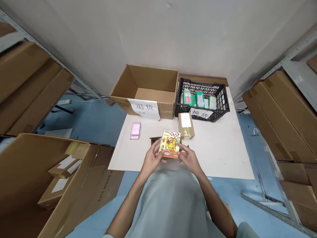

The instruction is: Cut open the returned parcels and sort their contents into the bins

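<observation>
I hold a small yellow and orange printed box (169,144) in front of me over a white sheet (223,148). My left hand (153,159) grips its left side and my right hand (188,159) grips its right side, fingers curled round the edges. Under the box an opened brown carton (155,140) shows partly. A small taped brown parcel (186,125) with a white label lies just beyond my right hand.
An open cardboard box (148,89) with a paper sign stands at the back left of the sheet. A black plastic crate (203,99) with green packets stands at the back right. A big open carton (44,181) with parcels is at my left. Stacked cartons (284,115) fill the right shelves.
</observation>
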A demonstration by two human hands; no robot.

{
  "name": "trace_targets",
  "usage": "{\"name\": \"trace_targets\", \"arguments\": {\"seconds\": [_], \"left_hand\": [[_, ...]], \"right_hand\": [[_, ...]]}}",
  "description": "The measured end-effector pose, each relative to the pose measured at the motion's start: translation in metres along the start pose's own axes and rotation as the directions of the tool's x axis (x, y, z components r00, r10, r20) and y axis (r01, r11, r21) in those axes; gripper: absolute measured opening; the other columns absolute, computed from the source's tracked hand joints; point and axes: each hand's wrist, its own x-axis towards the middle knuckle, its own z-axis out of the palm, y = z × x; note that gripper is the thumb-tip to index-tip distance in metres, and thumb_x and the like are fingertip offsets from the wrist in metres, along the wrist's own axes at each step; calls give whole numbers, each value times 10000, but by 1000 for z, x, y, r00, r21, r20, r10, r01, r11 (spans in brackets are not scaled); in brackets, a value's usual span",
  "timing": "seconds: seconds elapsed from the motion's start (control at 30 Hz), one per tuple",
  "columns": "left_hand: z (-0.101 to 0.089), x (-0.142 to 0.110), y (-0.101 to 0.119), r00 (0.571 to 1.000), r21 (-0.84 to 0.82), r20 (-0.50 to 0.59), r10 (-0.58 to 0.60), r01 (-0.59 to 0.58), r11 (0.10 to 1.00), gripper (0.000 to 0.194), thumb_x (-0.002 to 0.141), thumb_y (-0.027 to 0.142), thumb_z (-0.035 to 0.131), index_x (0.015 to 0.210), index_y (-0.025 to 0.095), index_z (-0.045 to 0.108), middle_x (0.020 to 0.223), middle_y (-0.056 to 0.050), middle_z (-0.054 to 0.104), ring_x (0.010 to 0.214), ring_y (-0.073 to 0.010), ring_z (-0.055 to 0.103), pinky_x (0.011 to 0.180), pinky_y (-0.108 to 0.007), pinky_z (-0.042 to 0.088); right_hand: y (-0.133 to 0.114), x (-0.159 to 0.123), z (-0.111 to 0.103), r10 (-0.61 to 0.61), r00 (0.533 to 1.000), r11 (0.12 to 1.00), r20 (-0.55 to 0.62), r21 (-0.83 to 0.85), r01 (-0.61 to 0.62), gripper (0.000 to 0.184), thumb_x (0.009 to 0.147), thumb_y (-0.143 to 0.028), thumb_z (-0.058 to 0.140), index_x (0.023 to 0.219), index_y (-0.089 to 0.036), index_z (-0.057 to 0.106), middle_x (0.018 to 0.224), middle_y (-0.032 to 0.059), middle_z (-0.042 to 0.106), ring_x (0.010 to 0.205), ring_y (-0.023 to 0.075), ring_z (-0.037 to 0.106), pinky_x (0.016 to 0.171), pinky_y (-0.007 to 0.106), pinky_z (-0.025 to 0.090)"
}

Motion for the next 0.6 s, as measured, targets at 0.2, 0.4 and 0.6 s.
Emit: {"name": "trace_targets", "arguments": {"seconds": [0.2, 0.4, 0.6], "left_hand": [[-10, 85, 106, 913, 145, 1, 409, -405, 903, 820, 935, 631, 853, 1572, 161, 640, 1649, -212, 649, 1471, -413, 684, 1160, -548, 664], [-28, 111, 179, 708, 367, -151, 690, -608, 704, 626, 1034, 561, 781, 1576, 279, 645, 1790, -137, 508, 1651, -350, 509, 1334, -524, 488], [-63, 84, 51, 907, 336, -336, 255, -137, 932, 516, 1065, 523, 697, 1444, 174, 710, 1615, -211, 672, 1559, -360, 611, 1319, -520, 487]], "right_hand": [[-109, 110, 15, -300, 954, 953, 25, 53, 298, 871, 891, -708, 855, 1609, -244, 690, 1711, 130, 621, 1398, 387, 743, 1093, 525, 711], [-153, 189, 8, -291, 954, 952, 76, 121, 281, 923, 954, -692, 810, 1727, -273, 530, 1775, 126, 552, 1598, 314, 591, 1335, 512, 506], [-13, 136, -44, -83, 982, 997, -168, -17, 82, 798, 844, -789, 822, 1358, -179, 801, 1513, 199, 758, 1366, 343, 749, 1232, 524, 588]]}}
